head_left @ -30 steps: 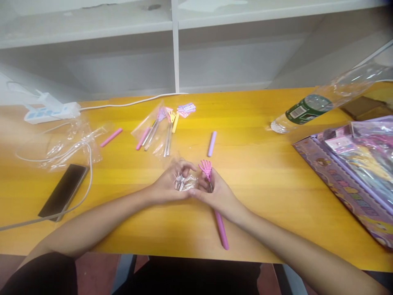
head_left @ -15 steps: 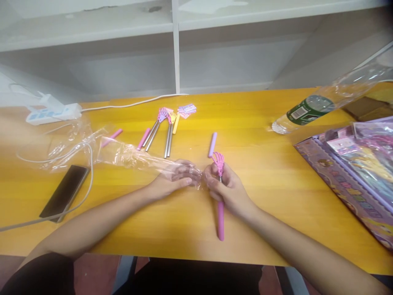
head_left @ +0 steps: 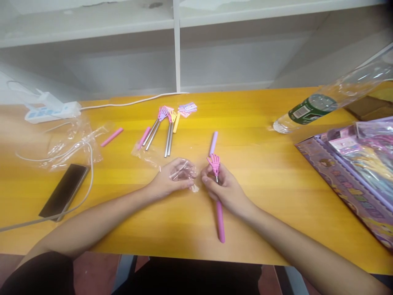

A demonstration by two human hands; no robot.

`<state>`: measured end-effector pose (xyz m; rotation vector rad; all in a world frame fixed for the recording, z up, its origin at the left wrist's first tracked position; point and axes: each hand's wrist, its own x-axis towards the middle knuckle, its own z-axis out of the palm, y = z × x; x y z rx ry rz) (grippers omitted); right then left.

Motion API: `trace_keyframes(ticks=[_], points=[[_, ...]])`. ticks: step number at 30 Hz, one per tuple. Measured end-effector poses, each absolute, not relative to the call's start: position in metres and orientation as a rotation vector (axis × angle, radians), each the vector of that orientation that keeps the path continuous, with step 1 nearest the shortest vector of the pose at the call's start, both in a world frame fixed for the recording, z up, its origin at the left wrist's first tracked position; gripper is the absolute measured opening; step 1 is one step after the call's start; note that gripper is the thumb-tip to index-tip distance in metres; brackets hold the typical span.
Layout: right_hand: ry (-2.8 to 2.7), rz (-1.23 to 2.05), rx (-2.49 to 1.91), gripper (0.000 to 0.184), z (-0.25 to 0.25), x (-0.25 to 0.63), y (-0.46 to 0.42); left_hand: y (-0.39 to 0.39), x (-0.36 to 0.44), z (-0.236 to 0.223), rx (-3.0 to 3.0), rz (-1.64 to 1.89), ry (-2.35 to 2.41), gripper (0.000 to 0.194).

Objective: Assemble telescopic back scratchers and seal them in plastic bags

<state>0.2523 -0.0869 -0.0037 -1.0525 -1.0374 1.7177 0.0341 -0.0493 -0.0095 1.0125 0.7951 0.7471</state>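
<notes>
My right hand point(head_left: 225, 186) is closed around a pink back scratcher point(head_left: 220, 225). Its hand-shaped claw point(head_left: 214, 164) points away from me, and the dark pink handle reaches toward the table's front edge. Facing it, my left hand point(head_left: 175, 176) has curled fingers with a crumpled clear plastic wrapper point(head_left: 181, 172) in and over them. Just beyond my right hand lies a lilac handle tube point(head_left: 214, 143). Further back are several back scratchers with metal rods point(head_left: 168, 137) and purple, pink and yellow claws. Pink tubes point(head_left: 112, 137) and a yellow tube point(head_left: 177, 123) lie around them.
On the left are a phone point(head_left: 64, 191), a white cable point(head_left: 91, 164), loose plastic wrappers point(head_left: 73, 147) and a power strip point(head_left: 53, 112). To the right lie a plastic bottle point(head_left: 310, 108) and a purple printed box point(head_left: 346, 184) with packaged items. Small printed cards point(head_left: 187, 108) lie at the back.
The plastic wrapper, stretched long between the left side and my right fingers, has drawn together at my left hand. My right fingers have come off it. The pink claw has turned slightly left.
</notes>
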Motion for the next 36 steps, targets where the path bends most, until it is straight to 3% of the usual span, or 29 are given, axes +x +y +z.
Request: trace_keyframes(ticks=[9, 14, 20, 31, 36], points=[[-0.968, 1.725, -0.904, 0.041, -0.003, 0.257, -0.089, -0.05, 0.038, -0.009, 1.155, 0.845, 0.919, 0.04], [-0.998, 1.799, -0.819, 0.024, 0.011, 0.263, -0.099, -0.05, 0.037, -0.011, 1.18, 0.904, 0.945, 0.036], [-1.345, 1.912, -0.917, 0.033, 0.009, 0.263, -0.102, -0.05, 0.038, -0.008, 1.051, 1.017, 0.953, 0.036], [-1.737, 1.338, -1.181, 0.025, 0.013, 0.275, -0.087, -0.047, 0.036, -0.016, 0.958, 0.964, 0.801, 0.035], [-1.773, 1.263, -1.205, 0.029, 0.011, 0.279, -0.084, -0.046, 0.036, -0.018, 1.02, 0.957, 0.782, 0.044]])
